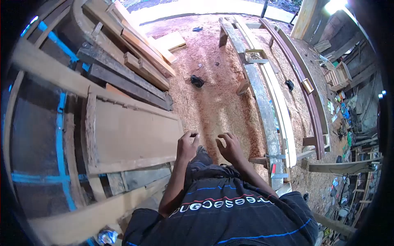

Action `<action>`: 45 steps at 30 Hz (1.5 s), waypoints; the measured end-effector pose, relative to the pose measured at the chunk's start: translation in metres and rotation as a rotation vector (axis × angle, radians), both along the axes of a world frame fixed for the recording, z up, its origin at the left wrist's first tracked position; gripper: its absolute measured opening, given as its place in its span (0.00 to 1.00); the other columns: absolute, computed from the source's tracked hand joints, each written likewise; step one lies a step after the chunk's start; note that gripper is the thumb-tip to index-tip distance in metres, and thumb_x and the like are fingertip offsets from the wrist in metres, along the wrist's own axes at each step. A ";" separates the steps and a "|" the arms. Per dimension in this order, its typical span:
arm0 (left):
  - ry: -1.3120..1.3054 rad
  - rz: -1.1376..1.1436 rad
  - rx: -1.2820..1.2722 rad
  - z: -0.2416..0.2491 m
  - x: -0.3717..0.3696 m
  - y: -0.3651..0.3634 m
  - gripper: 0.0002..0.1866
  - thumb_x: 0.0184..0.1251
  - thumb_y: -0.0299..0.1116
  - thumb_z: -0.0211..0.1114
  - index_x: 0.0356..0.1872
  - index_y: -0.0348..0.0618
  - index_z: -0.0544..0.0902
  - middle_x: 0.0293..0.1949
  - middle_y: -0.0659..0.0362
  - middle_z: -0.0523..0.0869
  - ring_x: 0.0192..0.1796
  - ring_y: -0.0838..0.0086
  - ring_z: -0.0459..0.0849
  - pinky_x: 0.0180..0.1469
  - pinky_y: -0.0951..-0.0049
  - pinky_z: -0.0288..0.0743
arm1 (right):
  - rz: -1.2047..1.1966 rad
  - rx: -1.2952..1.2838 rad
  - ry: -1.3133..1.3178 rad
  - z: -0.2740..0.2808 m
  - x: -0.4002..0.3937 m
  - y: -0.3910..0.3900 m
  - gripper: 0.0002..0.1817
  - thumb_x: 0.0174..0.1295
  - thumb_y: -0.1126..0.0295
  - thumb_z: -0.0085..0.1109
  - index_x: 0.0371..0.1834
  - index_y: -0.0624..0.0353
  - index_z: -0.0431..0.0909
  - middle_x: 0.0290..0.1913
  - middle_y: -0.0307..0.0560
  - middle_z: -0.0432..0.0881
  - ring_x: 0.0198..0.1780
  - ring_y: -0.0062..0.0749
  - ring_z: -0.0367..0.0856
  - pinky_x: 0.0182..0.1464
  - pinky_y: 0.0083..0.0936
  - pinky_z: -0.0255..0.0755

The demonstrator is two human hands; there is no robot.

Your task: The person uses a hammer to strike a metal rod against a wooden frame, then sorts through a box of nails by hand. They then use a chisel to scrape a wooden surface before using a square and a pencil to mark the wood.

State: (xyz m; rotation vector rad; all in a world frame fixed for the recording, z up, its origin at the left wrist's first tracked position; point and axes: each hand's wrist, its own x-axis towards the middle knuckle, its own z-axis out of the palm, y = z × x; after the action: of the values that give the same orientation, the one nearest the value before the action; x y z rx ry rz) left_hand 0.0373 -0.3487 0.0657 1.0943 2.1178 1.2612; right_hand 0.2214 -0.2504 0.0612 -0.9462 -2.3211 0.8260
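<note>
In the head view my left hand (188, 144) is held in front of my body, fingers loosely bent and apart, with nothing visible in it. A framed wooden panel (135, 131) leans just left of it. My right hand (230, 147) hovers level with the left, its thumb and fingers curved apart around empty air. To its right stands a long wooden bench (260, 108) with a pale, straight board (280, 110) lying along it. A clamp-like metal piece with a red part (274, 168) is at the bench's near end.
Stacked timber (127, 69) leans against the left wall. A dark red beam (301, 90) runs along the right, carrying a small wooden frame (307, 85). Black scraps (197, 81) lie on the sawdust-covered floor (217, 106). A wooden crate (338, 77) stands at the far right.
</note>
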 end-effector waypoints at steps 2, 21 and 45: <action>0.034 -0.041 0.039 0.009 -0.021 0.025 0.09 0.67 0.32 0.64 0.40 0.37 0.83 0.39 0.49 0.88 0.46 0.59 0.88 0.49 0.64 0.79 | -0.012 0.012 -0.002 0.008 -0.021 0.021 0.11 0.61 0.65 0.65 0.43 0.58 0.82 0.44 0.51 0.83 0.52 0.49 0.79 0.56 0.41 0.69; -0.019 -0.225 -0.030 -0.003 -0.102 0.224 0.10 0.66 0.33 0.66 0.41 0.38 0.84 0.38 0.50 0.89 0.46 0.61 0.88 0.49 0.65 0.79 | -0.321 -0.056 -0.035 -0.013 -0.067 0.196 0.13 0.58 0.67 0.62 0.46 0.57 0.80 0.46 0.52 0.82 0.54 0.52 0.77 0.59 0.44 0.66; -0.013 -0.515 -0.125 -0.031 -0.111 0.615 0.11 0.66 0.37 0.66 0.42 0.41 0.84 0.35 0.50 0.88 0.39 0.62 0.89 0.43 0.65 0.80 | -0.539 -0.025 -0.105 -0.058 -0.075 0.524 0.13 0.62 0.65 0.62 0.47 0.56 0.79 0.45 0.51 0.82 0.52 0.48 0.78 0.55 0.43 0.67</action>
State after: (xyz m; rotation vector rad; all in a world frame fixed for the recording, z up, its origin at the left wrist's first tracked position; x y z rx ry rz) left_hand -0.0740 0.2661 0.0351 1.4456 1.7165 0.8757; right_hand 0.1462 0.2734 0.0030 -1.5606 -1.9836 0.5876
